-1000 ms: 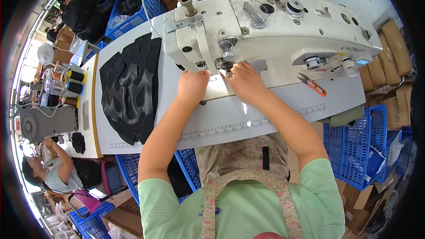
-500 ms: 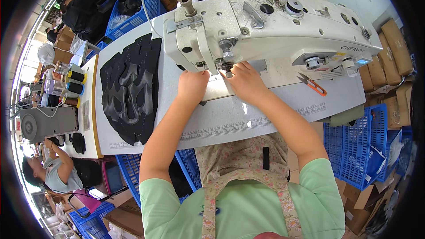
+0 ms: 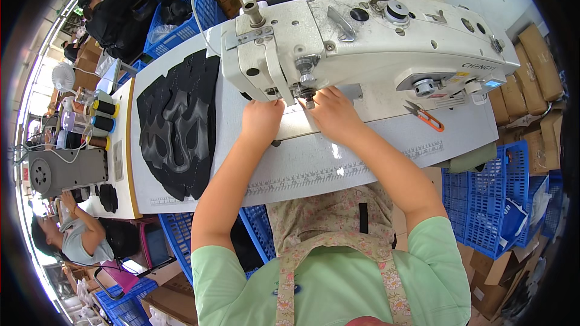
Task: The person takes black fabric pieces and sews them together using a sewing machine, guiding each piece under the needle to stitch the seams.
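Note:
Both hands are under the head of a white sewing machine, one on each side of its needle area. My left hand is closed at the left of the presser foot, its fingertips tucked beneath the machine head. At the right, my right hand has its fingers bent together behind the round metal knob. Whatever the two hands pinch is too hidden to make out; only a bit of black shows by the left hand. A stack of black moulded padded pieces lies on the table, left of my left forearm.
Orange-handled thread snips lie right of my right hand. A printed ruler runs along the front of the grey table. Blue crates and cardboard boxes stand at the right. Thread spools and a seated person are at the left.
My hands stay in nearly the same place at the needle area. The whole view has tilted slightly. At the left, the seated person's head and arm have shifted a little.

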The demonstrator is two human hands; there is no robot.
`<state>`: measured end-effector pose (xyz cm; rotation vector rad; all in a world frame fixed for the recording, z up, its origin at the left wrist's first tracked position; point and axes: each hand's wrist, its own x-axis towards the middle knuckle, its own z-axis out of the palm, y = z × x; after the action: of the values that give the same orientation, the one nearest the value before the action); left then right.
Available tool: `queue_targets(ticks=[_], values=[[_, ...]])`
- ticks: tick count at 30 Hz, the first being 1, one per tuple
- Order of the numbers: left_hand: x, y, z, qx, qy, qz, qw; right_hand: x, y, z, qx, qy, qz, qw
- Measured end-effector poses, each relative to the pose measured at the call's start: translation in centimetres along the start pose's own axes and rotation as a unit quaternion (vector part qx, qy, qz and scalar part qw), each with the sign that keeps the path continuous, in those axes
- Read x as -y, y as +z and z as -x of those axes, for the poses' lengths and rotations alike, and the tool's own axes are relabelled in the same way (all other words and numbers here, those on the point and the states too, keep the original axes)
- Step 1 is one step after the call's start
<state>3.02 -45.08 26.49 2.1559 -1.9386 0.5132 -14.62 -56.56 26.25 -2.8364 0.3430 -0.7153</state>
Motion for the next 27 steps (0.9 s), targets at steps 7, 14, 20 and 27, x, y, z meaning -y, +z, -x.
queue_targets(ticks=[7, 14, 20, 27], values=[[0.6, 0.4, -0.2, 0.072, -0.006, 0.009, 0.997, -0.3, 0.1, 0.0, -0.011, 0.003, -0.005, 1.0], [0.4, -0.9, -0.1, 0.111, -0.044, 0.025, 0.993, 0.6, 0.1, -0.4, 0.007, 0.026, -0.022, 0.999], [-3.4, -0.2, 3.1, 0.067, -0.173, -0.209, 0.96, -0.1, 2.2, 0.1, -0.017, 0.038, 0.032, 0.999], [-7.8, -8.7, 19.3, -0.04, -0.214, 0.02, 0.976, -0.1, 0.8, 0.3, -0.017, -0.031, 0.044, 0.998]])
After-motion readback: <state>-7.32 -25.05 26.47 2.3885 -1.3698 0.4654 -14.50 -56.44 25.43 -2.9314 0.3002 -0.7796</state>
